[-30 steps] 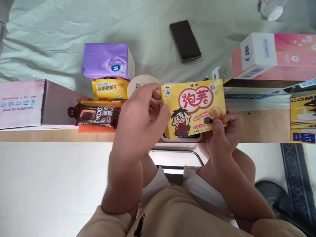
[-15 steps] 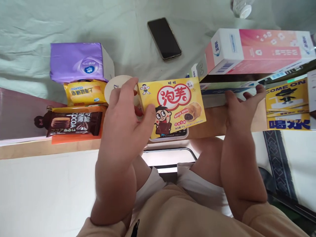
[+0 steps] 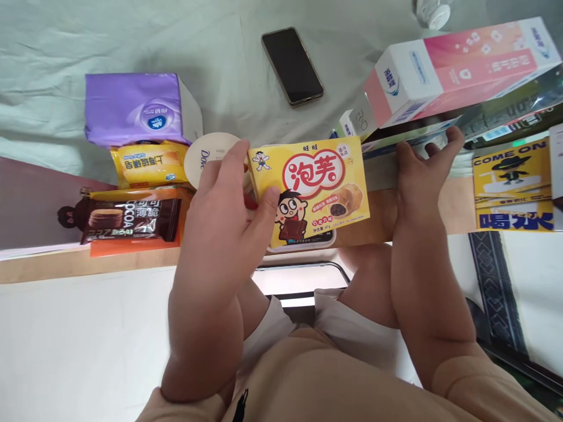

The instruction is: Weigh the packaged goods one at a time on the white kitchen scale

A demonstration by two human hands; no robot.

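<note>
My left hand [image 3: 224, 217] is closed around the left edge of a yellow puff snack box [image 3: 314, 193], thumb on its printed front. The box is tilted a little, with a dark rounded edge of something showing beneath it. On the right, my right hand [image 3: 424, 176] has its fingers spread at the near side of a boxed stack. A pink and white box [image 3: 477, 67] lies on top of that stack, and a dark green item [image 3: 497, 123] lies under it. Fingertips are partly hidden, so I cannot tell how firmly they touch. A round cream lid [image 3: 211, 155] is just behind my left hand.
Left of my hands are a purple tissue pack [image 3: 132, 108], a yellow snack packet [image 3: 147, 164] and a brown cocoa biscuit packet [image 3: 132, 220]. A phone [image 3: 292, 67] lies at the back, a clear bottle [image 3: 435, 13] beyond it. Yellow printed packs [image 3: 512, 184] stand at right.
The pink and white box and the items under it have turned, their right end moving away from me. My right hand has moved slightly forward and left. The puff box has barely shifted.
</note>
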